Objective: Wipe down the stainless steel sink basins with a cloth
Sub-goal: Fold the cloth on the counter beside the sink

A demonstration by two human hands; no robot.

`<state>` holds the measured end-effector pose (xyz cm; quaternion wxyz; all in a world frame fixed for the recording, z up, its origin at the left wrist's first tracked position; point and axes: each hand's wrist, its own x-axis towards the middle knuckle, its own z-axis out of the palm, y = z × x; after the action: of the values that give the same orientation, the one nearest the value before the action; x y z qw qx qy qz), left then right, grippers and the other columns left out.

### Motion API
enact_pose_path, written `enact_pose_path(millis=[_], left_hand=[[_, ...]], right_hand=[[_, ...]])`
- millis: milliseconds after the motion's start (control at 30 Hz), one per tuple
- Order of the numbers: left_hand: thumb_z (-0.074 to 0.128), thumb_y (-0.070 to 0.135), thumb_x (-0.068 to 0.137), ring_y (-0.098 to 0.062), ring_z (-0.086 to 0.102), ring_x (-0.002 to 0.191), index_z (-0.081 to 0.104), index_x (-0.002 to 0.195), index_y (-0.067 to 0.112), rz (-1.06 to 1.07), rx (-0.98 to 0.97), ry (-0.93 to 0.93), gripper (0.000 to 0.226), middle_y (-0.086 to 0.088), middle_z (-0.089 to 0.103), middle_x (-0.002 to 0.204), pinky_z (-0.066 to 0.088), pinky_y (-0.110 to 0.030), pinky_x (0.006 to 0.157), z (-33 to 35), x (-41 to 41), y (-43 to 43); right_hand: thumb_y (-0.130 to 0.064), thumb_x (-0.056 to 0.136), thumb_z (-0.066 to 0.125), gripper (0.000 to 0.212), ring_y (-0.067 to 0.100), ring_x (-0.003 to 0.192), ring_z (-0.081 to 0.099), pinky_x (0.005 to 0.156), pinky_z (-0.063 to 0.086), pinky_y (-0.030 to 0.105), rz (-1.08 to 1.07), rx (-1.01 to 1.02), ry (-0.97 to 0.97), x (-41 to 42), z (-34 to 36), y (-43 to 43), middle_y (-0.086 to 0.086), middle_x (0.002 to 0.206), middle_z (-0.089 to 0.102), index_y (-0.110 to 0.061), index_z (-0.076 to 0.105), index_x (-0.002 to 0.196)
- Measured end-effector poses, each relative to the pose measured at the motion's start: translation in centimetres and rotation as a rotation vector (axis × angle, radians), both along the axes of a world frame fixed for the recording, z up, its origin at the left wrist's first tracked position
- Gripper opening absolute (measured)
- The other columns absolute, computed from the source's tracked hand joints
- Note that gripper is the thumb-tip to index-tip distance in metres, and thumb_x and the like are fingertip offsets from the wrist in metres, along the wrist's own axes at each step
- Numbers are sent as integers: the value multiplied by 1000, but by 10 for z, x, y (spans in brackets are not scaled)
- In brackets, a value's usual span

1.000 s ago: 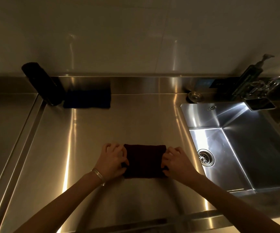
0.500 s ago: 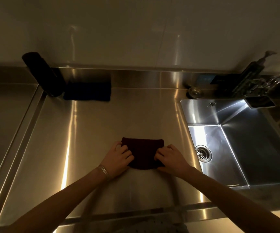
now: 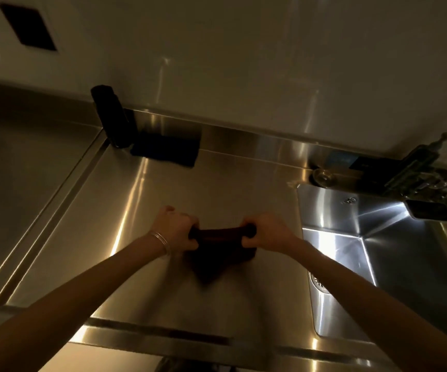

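A dark maroon cloth (image 3: 221, 247) hangs between my two hands, lifted off the steel counter (image 3: 217, 189). My left hand (image 3: 175, 229) grips its left top end, fingers curled round the fabric. Its right top end is gripped by my right hand (image 3: 269, 232). The cloth sags down in a loose point below them. The stainless steel sink basin (image 3: 404, 264) lies to the right, lit brightly, with its drain (image 3: 316, 281) partly hidden by my right forearm.
A dark cylinder (image 3: 112, 116) and a folded dark cloth (image 3: 166, 150) stand at the back of the counter. A soap dispenser (image 3: 410, 167), a small round metal piece (image 3: 323, 177) and a tap head (image 3: 431, 213) sit behind the basin. A second steel surface (image 3: 24, 170) lies at left.
Both hands have picked the cloth up off the counter, where it lay flat and folded. It now hangs bunched between them. My view has tilted up and left.
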<state>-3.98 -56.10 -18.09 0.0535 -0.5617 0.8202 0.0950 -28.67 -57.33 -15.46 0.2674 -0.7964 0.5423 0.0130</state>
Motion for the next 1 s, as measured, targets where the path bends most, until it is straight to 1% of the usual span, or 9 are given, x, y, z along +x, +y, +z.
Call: enact_pose_path(millis=[100,233,367,500,567,700,800,900,1000], left_hand=[[67,40,72,-16,63,93,65,100,31,91,109,191,29,7,70,98,41,-26,79,14,27,-3],[71,34,70,-11,61,79,68,94,30,125,121,269,25,10,69,87,38,-22,67,29,59,-10],[68,38,70,-11,63,82,67,96,31,13,23,173,27,10,69,87,38,-24,73,42,88,-35],[63,42,74,-12,63,85,64,102,34,-99,-54,22,29,8,70,90,40,-28,88,50,114,-68],[63,41,76,-12,62,89,63,105,34,-116,-6,1,30,9,69,95,37,-28,84,50,128,-88],[62,39,78,-16,58,102,59,108,34,-114,-50,-120,31,9,67,102,24,-42,105,51,147,-146],[62,37,76,-17,61,99,61,106,32,-61,-212,-99,31,8,68,101,25,-43,102,53,159,-196],[72,23,64,-26,64,74,68,88,18,-77,-467,-75,25,-1,69,78,35,-43,88,47,167,-238],[71,10,63,-26,63,69,66,80,12,-142,-463,-183,17,-5,65,74,42,-43,86,21,165,-257]], right_hand=[[-22,81,70,28,10,78,56,57,35,9,74,62,-49,18,23,-16,7,95,69,-14,68,107],[-22,82,69,26,13,80,56,65,38,23,164,69,-27,47,36,-31,9,95,67,-13,67,106],[-20,82,69,27,12,78,55,58,35,16,148,11,-54,73,35,-48,7,90,66,-12,68,107],[-21,81,69,29,14,76,57,65,36,20,149,-27,-5,100,30,-67,1,83,62,-13,67,109],[-21,81,69,31,11,77,55,68,37,21,126,-17,-8,116,28,-83,-1,86,62,-14,66,111],[-26,80,69,35,18,93,62,71,41,23,61,-98,33,144,25,-132,3,99,68,-17,66,114],[-29,79,69,36,21,98,63,73,40,24,-31,-247,53,160,30,-181,3,107,68,-19,65,114],[-30,79,66,33,23,98,63,76,36,25,-104,-441,44,174,26,-224,3,106,68,-20,63,111],[-26,86,58,35,25,108,59,91,36,33,-46,-443,198,186,-13,-249,4,120,61,-18,58,121]])
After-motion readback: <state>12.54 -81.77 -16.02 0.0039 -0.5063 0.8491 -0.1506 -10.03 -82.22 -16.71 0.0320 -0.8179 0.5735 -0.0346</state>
